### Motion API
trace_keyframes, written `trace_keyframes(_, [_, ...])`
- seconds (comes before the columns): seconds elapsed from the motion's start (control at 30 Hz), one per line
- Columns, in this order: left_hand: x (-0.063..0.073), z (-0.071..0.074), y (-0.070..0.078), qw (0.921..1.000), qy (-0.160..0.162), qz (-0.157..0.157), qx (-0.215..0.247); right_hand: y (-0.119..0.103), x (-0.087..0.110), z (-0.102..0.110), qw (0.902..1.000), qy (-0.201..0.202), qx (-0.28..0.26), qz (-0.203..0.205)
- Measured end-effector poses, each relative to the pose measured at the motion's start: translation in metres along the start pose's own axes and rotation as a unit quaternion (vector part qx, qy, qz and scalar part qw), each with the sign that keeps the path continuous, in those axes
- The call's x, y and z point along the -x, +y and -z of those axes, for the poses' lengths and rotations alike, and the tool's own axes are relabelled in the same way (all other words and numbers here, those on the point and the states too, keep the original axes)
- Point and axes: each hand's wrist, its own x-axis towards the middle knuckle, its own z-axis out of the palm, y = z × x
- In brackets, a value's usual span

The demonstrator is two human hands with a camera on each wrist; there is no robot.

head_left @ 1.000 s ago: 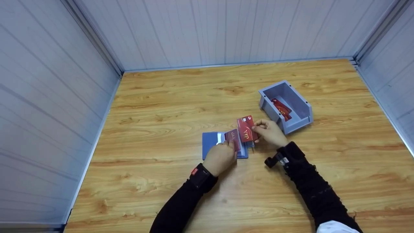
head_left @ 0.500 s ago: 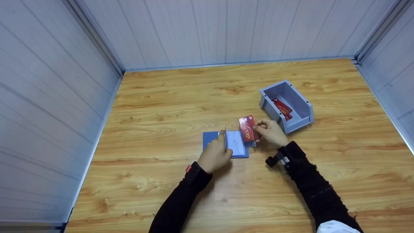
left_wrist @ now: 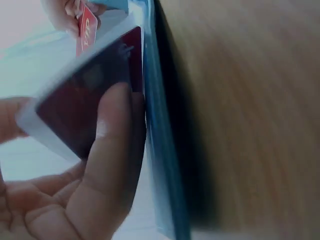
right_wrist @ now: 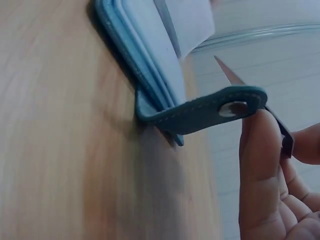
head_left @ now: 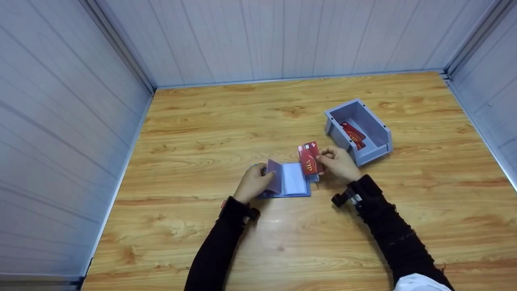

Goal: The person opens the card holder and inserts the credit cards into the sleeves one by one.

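Observation:
A blue card holder (head_left: 307,190) lies spread on the table with a clear sleeve page (head_left: 294,178) facing up on its right side. My left hand (head_left: 251,182) holds a raised sleeve page (head_left: 274,176) between thumb and fingers; in the left wrist view a dark red card (left_wrist: 75,107) shows inside it. Over the holder's right edge, my right hand (head_left: 340,164) pinches a red VIP card (head_left: 309,158) by its side. The holder's strap (right_wrist: 200,112), with a metal snap, sticks out near the right fingertips.
Behind the right hand stands a grey open-front bin (head_left: 340,139) with several red VIP cards (head_left: 353,136) lying inside. White panel walls (head_left: 258,40) border the wooden table (head_left: 194,121) at the back and sides.
The left hand has turned a sleeve page over to the left, uncovering a clear sleeve on the right. The right hand has stayed nearly in place with its card.

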Motion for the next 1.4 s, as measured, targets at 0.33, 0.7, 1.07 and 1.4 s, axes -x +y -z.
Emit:
trace_keyframes(0.33, [-0.005,0.01,-0.008,0.9991,0.017,0.033,0.02,-0.016,-0.001,-0.016,0.9997,-0.006,-0.011,0.02])
trace_keyframes(0.7, [-0.009,0.011,-0.012,0.9947,0.03,0.059,0.079,-0.017,-0.005,-0.044,0.9971,-0.037,-0.066,0.01])
trace_keyframes(1.07, [-0.009,0.01,-0.014,0.9934,0.038,0.062,0.089,-0.001,-0.006,-0.054,0.998,-0.059,0.005,-0.023])
trace_keyframes(1.4, [-0.008,0.01,-0.014,0.9933,0.041,0.068,0.083,0.005,-0.006,-0.058,0.9952,-0.094,0.017,-0.023])
